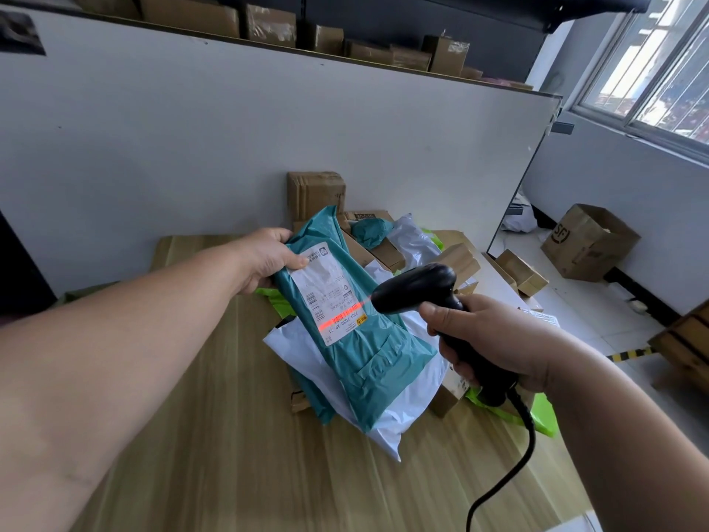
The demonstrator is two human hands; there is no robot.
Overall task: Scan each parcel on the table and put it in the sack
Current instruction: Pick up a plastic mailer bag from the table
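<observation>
Parcels (pixel 383 251) were heaped on the wooden table (pixel 230 455), and one teal parcel (pixel 368 339) was raised at its far end above the heap. That end was gripped by the left hand (pixel 268 259), with the thumb pressed on top, so that the white label (pixel 333 297) was turned up to be read. Just right of the teal parcel, the black scanner (pixel 418 288) was held tight in the right hand (pixel 495 339), with fingers wrapped round its handle. Its nose was pointed at the label, and a red line of light (pixel 341 318) was thrown across the print. Under the teal parcel a white bag (pixel 399 420) was lying flat. Scanning was judged to be the step in hand. No sack could be picked out for sure. Only bright green plastic (pixel 544 416) was seen, right of the teal parcel.
</observation>
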